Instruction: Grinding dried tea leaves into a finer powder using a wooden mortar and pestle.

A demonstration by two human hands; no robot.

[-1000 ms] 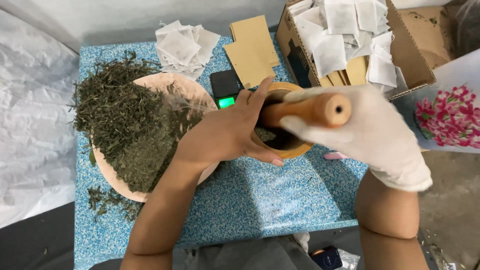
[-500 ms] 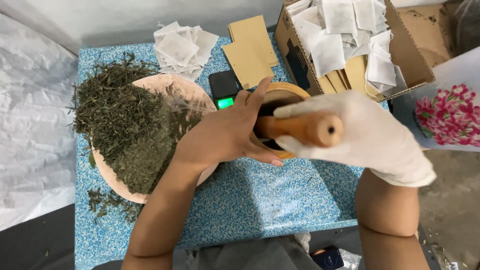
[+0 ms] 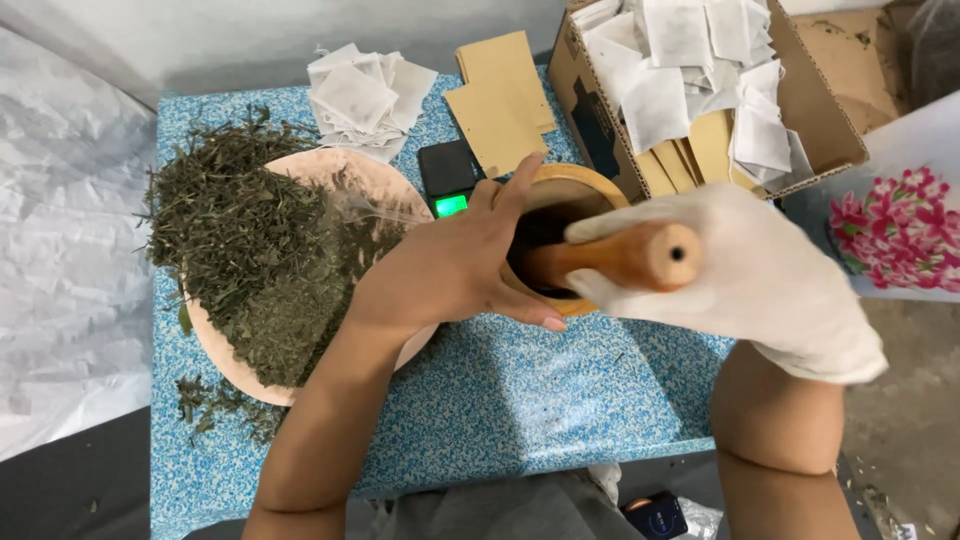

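At frame centre, the bare left hand [image 3: 455,270] cupped the wooden mortar [image 3: 565,190]; the gloved right hand [image 3: 740,275] gripped the wooden pestle [image 3: 610,258] standing in it. The pestle had tilted lower since before. Left lay a tray [image 3: 395,190] of dried herbs [image 3: 250,250]; a cardboard box [image 3: 590,110] stood upper right on the desk [image 3: 520,400].

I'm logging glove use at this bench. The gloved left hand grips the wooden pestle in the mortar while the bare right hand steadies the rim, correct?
Not quite: the sides are swapped. The head view shows the gloved right hand gripping the wooden pestle in the mortar, while the bare left hand steadies the rim.
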